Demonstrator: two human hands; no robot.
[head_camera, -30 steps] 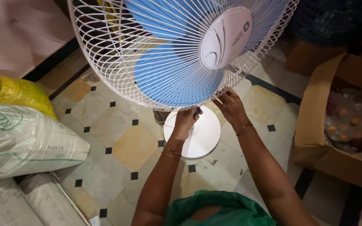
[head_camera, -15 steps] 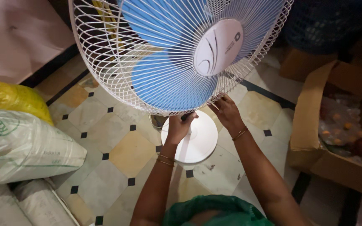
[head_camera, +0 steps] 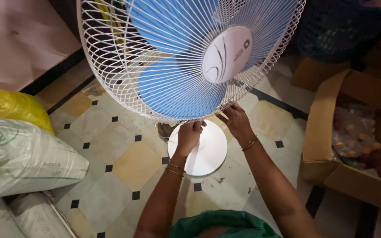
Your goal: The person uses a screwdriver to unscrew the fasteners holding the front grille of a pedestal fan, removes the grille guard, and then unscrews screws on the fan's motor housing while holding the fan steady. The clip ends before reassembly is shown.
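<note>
A pedestal fan fills the upper middle: a white wire guard [head_camera: 124,66] over blue blades [head_camera: 173,90], with a white round hub cap [head_camera: 226,53]. Its white round base [head_camera: 208,152] stands on the tiled floor below. My left hand [head_camera: 188,134] has its fingers curled on the guard's bottom rim. Just to the right, my right hand [head_camera: 235,120] pinches the same rim with its fingertips. Both wrists wear thin bangles. A green garment [head_camera: 225,225] shows at the bottom edge.
A white woven sack [head_camera: 23,154] and a yellow bag [head_camera: 12,105] lie at the left, with more sacks [head_camera: 27,218] below. An open cardboard box [head_camera: 331,141] holding clear bags with orange bits stands at the right. Dark baskets sit at the top right.
The view has shifted slightly, so the fan and hands sit a little higher and more to the right. Both hands stay on the guard's bottom rim.
</note>
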